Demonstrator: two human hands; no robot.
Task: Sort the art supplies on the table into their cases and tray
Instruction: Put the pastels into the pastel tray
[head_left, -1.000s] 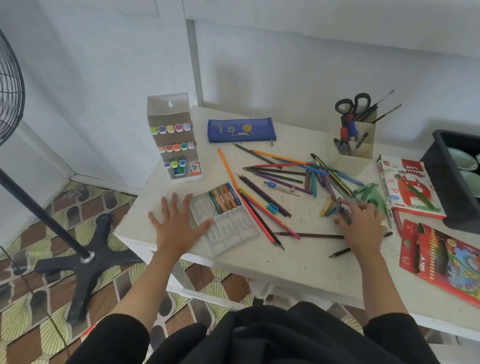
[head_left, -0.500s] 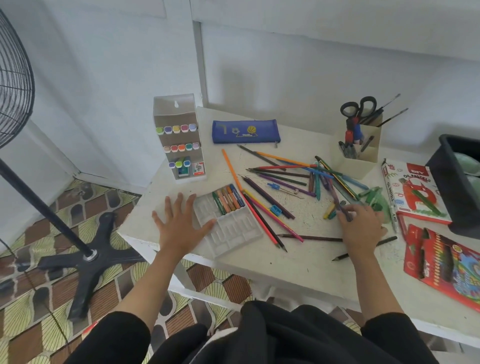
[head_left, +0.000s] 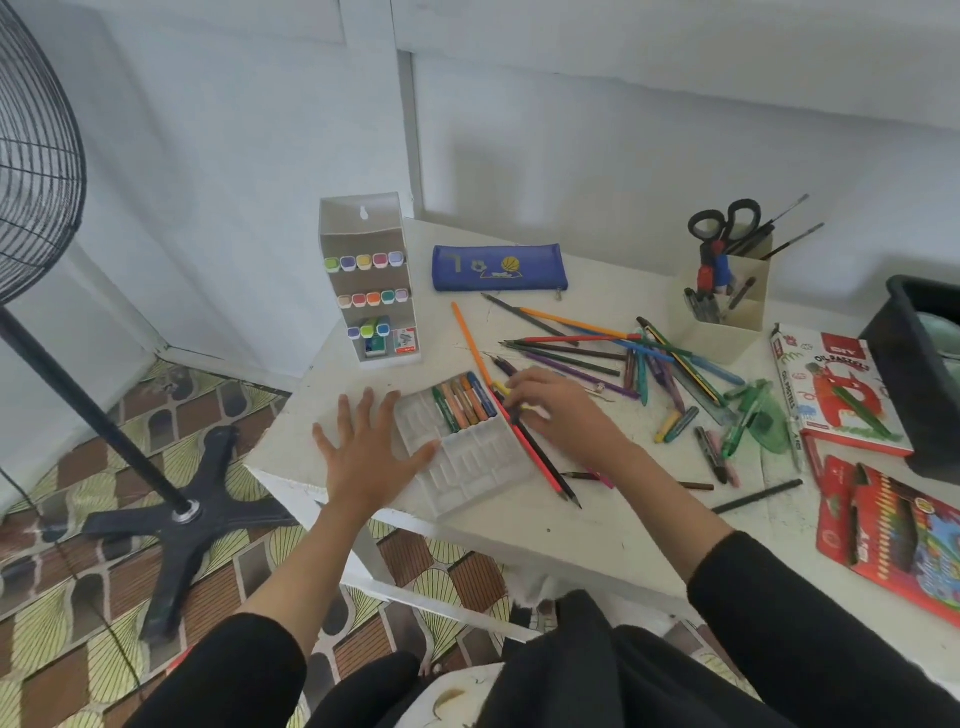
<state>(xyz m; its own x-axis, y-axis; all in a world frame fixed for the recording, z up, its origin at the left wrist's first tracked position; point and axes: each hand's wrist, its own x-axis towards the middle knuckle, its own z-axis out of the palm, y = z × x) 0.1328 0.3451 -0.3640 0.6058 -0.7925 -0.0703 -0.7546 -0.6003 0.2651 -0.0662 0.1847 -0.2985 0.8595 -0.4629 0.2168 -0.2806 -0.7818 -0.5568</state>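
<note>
From the head camera, the left hand (head_left: 366, 452) lies flat with fingers spread on the table (head_left: 597, 525), its thumb against the white tray (head_left: 470, 470). The right hand (head_left: 558, 410) is at the tray's far-right corner, its fingertips pinching what seems to be a yellow crayon (head_left: 501, 388), just beside the crayons (head_left: 465, 402) already in the tray.

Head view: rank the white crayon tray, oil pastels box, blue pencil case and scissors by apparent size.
1. White crayon tray and oil pastels box: alike; tray sits nearer, so unranked.
2. Blue pencil case.
3. Scissors, only handles showing.
</note>
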